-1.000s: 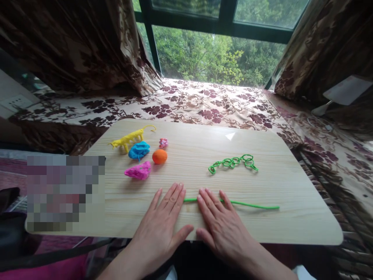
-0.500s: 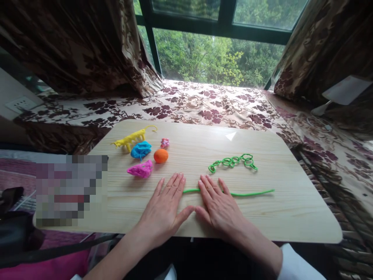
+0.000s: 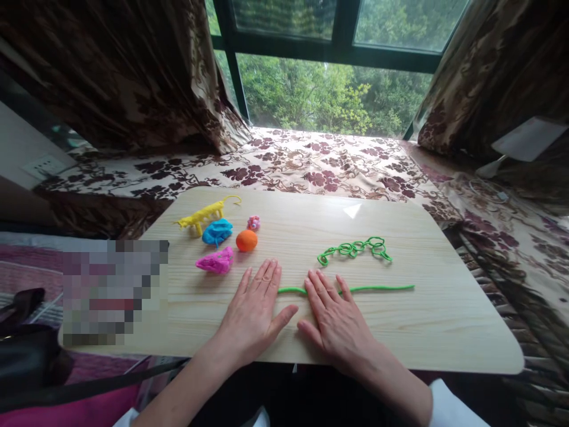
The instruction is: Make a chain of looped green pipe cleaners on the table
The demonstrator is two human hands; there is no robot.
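A thin green clay strand point(image 3: 382, 288) lies across the wooden table, partly covered by my fingers. My left hand point(image 3: 255, 308) rests flat on its left end, fingers stretched and thumb out to the side. Over its middle, my right hand point(image 3: 333, 311) lies flat too, with the little finger spread a bit. Between the two hands a short piece of the strand shows, and a longer piece runs out to the right. Beyond the right hand is a chain of green clay rings point(image 3: 351, 249). Whatever lies under my palms is hidden.
At the table's point(image 3: 453, 320) left stand a yellow animal figure point(image 3: 202, 216), a blue clay piece point(image 3: 217, 232), a pink clay piece point(image 3: 216, 261), an orange ball point(image 3: 246, 241) and a small pink-and-white figure point(image 3: 253, 223). A blurred patch point(image 3: 113, 293) covers the left corner.
Both hands have slid forward, away from the table's front edge, with the strand under them. The strand's right end has moved forward and slightly left. My thumbs came together, then parted again.
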